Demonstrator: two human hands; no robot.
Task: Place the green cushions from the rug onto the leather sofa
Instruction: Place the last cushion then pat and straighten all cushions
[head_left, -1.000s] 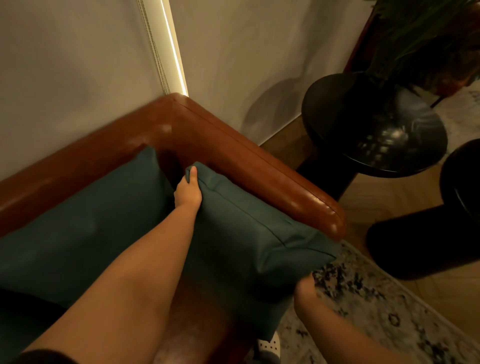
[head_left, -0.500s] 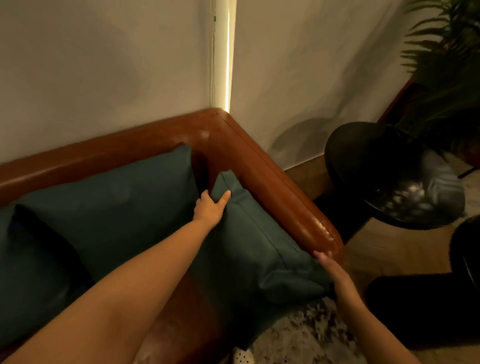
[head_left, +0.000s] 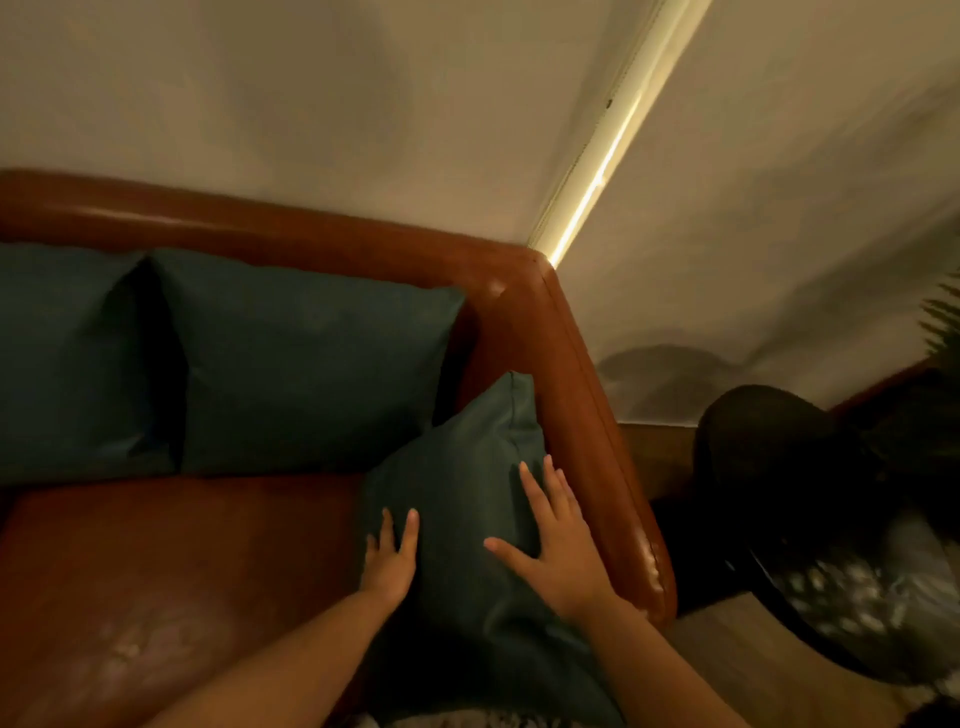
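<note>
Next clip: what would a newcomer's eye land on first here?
The left hand and right hand lie flat on a green cushion propped against the arm of the sofa, bottom centre. Two more cushions lean on the backrest at left. A glowing light strip runs up the wall corner above.

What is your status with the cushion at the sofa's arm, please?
Left hand, right hand open, flat on green cushion. Cushion on leather sofa, leaning against armrest. Nothing in the way.
</note>
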